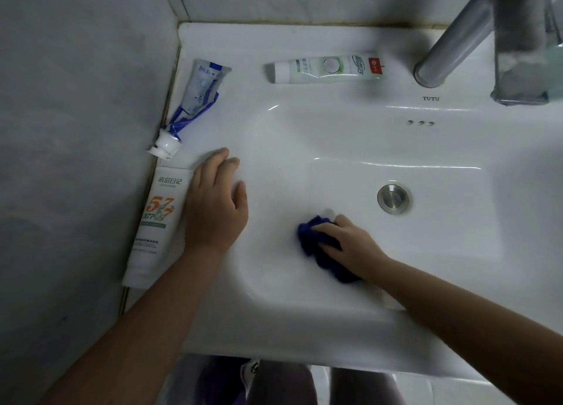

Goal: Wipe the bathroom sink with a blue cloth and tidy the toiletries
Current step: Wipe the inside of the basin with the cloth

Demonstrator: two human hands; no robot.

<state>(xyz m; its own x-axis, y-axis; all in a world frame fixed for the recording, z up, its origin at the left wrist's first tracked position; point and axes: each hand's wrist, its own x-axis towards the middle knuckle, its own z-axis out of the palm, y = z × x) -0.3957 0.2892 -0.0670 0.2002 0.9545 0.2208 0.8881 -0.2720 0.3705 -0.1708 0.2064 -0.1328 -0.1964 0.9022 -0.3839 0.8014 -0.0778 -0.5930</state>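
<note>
- Your right hand (pixel 350 246) is in the basin with its fingers curled over the bunched blue cloth (pixel 320 252), pinning it to the sink (pixel 304 328) floor.
- From the cloth, the drain plug (pixel 393 198) lies at 2 o'clock, near but not touching.
- Your left hand (pixel 213 203) rests flat on the left ledge. The fingers are relaxed, lightly spread, point to 12 o'clock and hold nothing.
- Key relation: all three toiletries lie on the left-hand side of the surface, so the left hand is nearer to each.
- The white tube with orange print (pixel 155 221) sits at 9 o'clock from the left hand, against its outer edge. Whether they touch cannot be told. Its long axis runs roughly 12 to 6.
- The squeezed blue toothpaste tube (pixel 198 99) sits at 11 o'clock from the left hand. Its axis runs 1 to 7, with the white cap at the 7 end, near the top of the orange-print tube.
- The green-and-white tube (pixel 329 69) lies on the back ledge at 1 o'clock from the left hand, well apart. Its axis runs 3 to 9.
- The faucet (pixel 451 38) stands at 3 o'clock from that tube.
- Judgement: wiping is in progress and tidying has not begun.
- Judgement: for tidying, the left hand only has to shift toward 9 o'clock and close across the short axis of the orange-print tube.
</note>
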